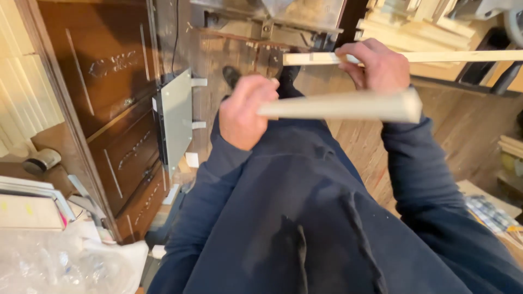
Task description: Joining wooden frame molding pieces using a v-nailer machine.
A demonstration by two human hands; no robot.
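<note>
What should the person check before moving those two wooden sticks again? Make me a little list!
1. Left hand gripping the thick stick: ok, fist closed round its end.
2. Right hand holding the thin strip: ok, fingers wrapped over it.
3. Sticks apart from each other: ok, the strip lies above the stick.
4. Strip's far end free: cannot tell, it runs out of view.
5. Floor underfoot free of scraps: cannot tell, the body hides it.

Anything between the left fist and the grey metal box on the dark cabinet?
Head view: only bare wooden floor between left hand and grey box.
</note>
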